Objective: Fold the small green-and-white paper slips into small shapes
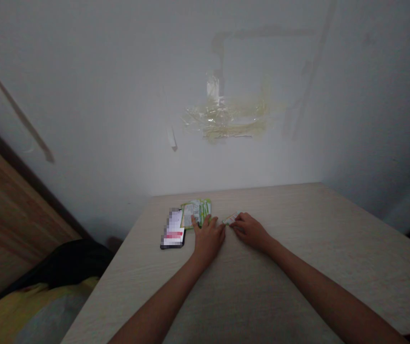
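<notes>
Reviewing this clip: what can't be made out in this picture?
All in the head view:
Print on the green packets: too small; the left hand's fingers cover part.
Details on the phone: masked by pixel blocks.
Right end of the small printed piece: hidden by the right hand.
Full extent of the yellow cloth: cut off by the bottom edge.

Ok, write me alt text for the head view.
A person's right hand pinches a small printed piece over a pale table, while the left hand, fingers spread, overlaps the near edge of green-and-white packets. A phone lies beside the packets; tape clings to the wall behind.
</notes>
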Demonstrator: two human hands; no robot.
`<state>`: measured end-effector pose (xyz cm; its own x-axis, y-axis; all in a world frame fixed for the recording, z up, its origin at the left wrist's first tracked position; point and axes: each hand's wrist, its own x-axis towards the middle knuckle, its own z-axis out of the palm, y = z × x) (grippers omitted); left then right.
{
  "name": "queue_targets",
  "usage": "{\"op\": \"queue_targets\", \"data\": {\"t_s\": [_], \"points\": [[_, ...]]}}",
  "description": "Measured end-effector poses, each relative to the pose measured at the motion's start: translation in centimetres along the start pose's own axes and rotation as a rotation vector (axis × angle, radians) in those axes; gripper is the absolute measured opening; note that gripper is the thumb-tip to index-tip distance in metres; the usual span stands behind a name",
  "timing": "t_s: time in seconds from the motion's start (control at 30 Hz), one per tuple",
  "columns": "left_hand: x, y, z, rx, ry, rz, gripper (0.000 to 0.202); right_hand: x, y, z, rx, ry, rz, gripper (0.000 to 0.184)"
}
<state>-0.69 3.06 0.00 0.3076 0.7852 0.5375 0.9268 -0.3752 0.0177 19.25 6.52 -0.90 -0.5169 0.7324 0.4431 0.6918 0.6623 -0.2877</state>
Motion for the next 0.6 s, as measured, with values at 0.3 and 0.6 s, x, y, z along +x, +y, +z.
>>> {"op": "queue_targets", "data": {"t_s": [0.3, 0.6], "points": [[0.04, -0.07, 0.22, -0.043, 0.008, 0.03, 0.02, -0.27, 0.48, 0.1, 0.067, 0.008, 0.004, 0.026], [0.06, -0.19, 0.88, -0.071, 0.019, 0.06, 0.02, -0.01, 0.63, 0.0, 0.118, -0.011, -0.007, 0.026]]}}
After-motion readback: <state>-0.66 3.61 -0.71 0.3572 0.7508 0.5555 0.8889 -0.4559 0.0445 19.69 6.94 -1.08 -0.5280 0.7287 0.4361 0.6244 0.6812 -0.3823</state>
